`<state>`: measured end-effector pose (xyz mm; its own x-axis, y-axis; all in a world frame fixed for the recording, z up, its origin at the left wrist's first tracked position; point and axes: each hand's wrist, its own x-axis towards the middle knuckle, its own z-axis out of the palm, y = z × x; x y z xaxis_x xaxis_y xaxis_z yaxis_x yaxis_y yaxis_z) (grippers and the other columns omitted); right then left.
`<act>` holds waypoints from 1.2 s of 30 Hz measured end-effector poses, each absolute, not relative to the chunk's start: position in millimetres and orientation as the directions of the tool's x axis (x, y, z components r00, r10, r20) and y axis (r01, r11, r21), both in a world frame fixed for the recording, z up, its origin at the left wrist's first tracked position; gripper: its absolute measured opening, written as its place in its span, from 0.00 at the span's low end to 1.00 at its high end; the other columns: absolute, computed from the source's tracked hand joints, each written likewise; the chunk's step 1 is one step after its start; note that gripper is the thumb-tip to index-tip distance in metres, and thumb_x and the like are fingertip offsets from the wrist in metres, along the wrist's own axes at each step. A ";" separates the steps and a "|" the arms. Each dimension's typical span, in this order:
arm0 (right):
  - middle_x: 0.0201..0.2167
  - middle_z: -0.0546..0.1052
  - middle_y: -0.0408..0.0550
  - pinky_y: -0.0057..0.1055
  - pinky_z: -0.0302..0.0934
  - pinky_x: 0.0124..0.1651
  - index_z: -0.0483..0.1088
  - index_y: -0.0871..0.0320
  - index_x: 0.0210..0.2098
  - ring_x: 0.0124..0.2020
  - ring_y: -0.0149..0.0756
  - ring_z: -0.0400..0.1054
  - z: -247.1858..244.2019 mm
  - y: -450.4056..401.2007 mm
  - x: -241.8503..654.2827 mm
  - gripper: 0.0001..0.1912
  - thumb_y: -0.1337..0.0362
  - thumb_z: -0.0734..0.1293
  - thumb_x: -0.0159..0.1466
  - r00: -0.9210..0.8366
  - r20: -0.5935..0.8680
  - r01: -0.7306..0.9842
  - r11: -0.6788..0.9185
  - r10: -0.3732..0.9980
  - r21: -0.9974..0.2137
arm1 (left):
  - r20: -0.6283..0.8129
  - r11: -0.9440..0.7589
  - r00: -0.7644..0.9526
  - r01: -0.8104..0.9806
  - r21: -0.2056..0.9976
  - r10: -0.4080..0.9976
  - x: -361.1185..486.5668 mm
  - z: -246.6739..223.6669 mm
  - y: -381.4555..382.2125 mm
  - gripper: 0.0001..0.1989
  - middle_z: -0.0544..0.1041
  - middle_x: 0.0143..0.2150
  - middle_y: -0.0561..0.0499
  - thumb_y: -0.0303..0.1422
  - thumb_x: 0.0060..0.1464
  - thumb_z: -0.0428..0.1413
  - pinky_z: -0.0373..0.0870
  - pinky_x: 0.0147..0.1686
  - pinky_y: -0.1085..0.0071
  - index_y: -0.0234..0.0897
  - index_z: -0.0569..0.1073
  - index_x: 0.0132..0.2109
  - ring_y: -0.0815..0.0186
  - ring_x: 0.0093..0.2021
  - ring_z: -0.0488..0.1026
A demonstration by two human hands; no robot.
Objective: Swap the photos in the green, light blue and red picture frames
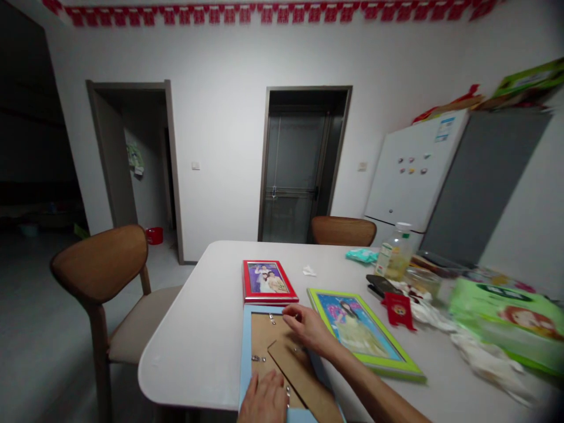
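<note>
A light blue picture frame [245, 352] lies face down at the table's near edge, its brown backing board [259, 329] showing small metal clips and a stand flap [299, 376]. My left hand [264, 399] rests flat on the lower left of the backing, fingers spread. Over the upper right part of the frame is my right hand [308, 329], thumb and fingers curled close together near the top edge; whether anything is between them is too small to tell. Beyond the blue frame lies a red picture frame [268, 282], and to its right a green one [365, 335], both picture side up.
On the white table [194, 341] at the right stand a bottle [394, 255], a dark object [382, 286], a red packet [399, 311], crumpled tissues [489, 361] and a green tissue pack [506, 320]. Chairs stand at the left [106, 264] and far side [343, 231].
</note>
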<state>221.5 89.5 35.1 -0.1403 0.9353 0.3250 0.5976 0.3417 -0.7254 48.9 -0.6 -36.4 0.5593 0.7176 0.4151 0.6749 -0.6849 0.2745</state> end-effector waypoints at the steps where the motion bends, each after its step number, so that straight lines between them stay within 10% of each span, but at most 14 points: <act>1: 0.27 0.73 0.46 0.27 0.57 0.31 0.69 0.60 0.29 0.27 0.32 0.64 39.4 83.2 232.1 0.11 0.60 0.60 0.53 -0.076 0.331 0.530 0.319 0.941 -0.786 | 0.440 -0.680 0.534 0.663 0.313 0.722 47.4 -26.6 -3.4 0.18 0.69 0.50 0.43 0.26 0.43 0.54 0.60 0.50 0.58 0.36 0.65 0.45 0.56 0.51 0.64; 6: 0.25 0.70 0.44 0.25 0.56 0.24 0.66 0.60 0.34 0.23 0.28 0.62 39.7 42.3 248.4 0.15 0.57 0.63 0.50 0.291 0.094 0.031 0.088 0.952 -0.996 | 0.455 -0.546 0.311 0.366 0.754 0.835 50.3 46.3 -15.7 0.08 0.69 0.48 0.43 0.27 0.47 0.51 0.64 0.44 0.64 0.37 0.65 0.38 0.59 0.47 0.67; 10: 0.24 0.70 0.44 0.27 0.56 0.23 0.63 0.57 0.41 0.22 0.31 0.64 25.3 12.4 203.0 0.22 0.50 0.61 0.52 -0.070 -0.218 -0.377 -0.228 0.973 -0.898 | 0.379 -0.367 0.155 -0.104 0.925 0.912 78.6 73.6 -19.5 0.06 0.69 0.47 0.44 0.36 0.51 0.49 0.63 0.44 0.64 0.38 0.63 0.35 0.58 0.47 0.66; 15: 0.26 0.71 0.41 0.24 0.58 0.29 0.65 0.56 0.37 0.26 0.29 0.65 24.7 15.6 191.9 0.17 0.57 0.66 0.48 0.141 -0.044 -0.630 0.055 0.989 -0.774 | 0.410 -0.375 0.186 -0.196 0.906 0.893 107.8 72.1 -8.2 0.10 0.62 0.54 0.44 0.31 0.44 0.56 0.57 0.50 0.62 0.38 0.64 0.35 0.57 0.53 0.59; 22: 0.28 0.73 0.45 0.25 0.58 0.26 0.55 0.61 0.53 0.24 0.30 0.66 32.1 47.2 319.7 0.28 0.61 0.60 0.53 0.479 0.037 0.033 0.025 0.877 -0.999 | 0.327 -0.253 0.268 -0.275 0.928 0.906 136.8 84.1 37.7 0.30 0.70 0.46 0.45 0.25 0.44 0.54 0.65 0.44 0.66 0.37 0.52 0.54 0.63 0.44 0.69; 25: 0.23 0.72 0.43 0.24 0.55 0.22 0.57 0.63 0.52 0.20 0.29 0.64 35.7 60.1 371.5 0.25 0.63 0.56 0.55 0.487 0.190 0.563 -0.140 0.852 -0.815 | 0.212 -0.166 0.298 -0.172 0.971 0.931 157.1 60.1 51.8 0.21 0.74 0.41 0.45 0.20 0.43 0.52 0.68 0.39 0.70 0.33 0.61 0.48 0.63 0.40 0.71; 31: 0.29 0.75 0.49 0.24 0.58 0.33 0.67 0.63 0.44 0.30 0.33 0.68 24.9 85.4 415.1 0.21 0.70 0.58 0.51 0.525 0.218 0.725 -0.298 0.822 -0.621 | 0.129 -0.145 0.295 0.034 0.989 0.947 199.6 20.0 69.0 0.20 0.75 0.38 0.48 0.15 0.43 0.50 0.68 0.36 0.74 0.34 0.65 0.44 0.67 0.36 0.72; 36: 0.33 0.75 0.54 0.26 0.58 0.35 0.71 0.63 0.39 0.34 0.37 0.69 13.4 100.0 416.3 0.18 0.70 0.59 0.50 0.562 0.254 0.780 -0.402 0.788 -0.480 | 0.115 -0.171 0.296 0.171 0.970 0.948 210.0 12.6 98.1 0.11 0.70 0.43 0.49 0.29 0.53 0.51 0.66 0.40 0.64 0.36 0.65 0.45 0.65 0.40 0.69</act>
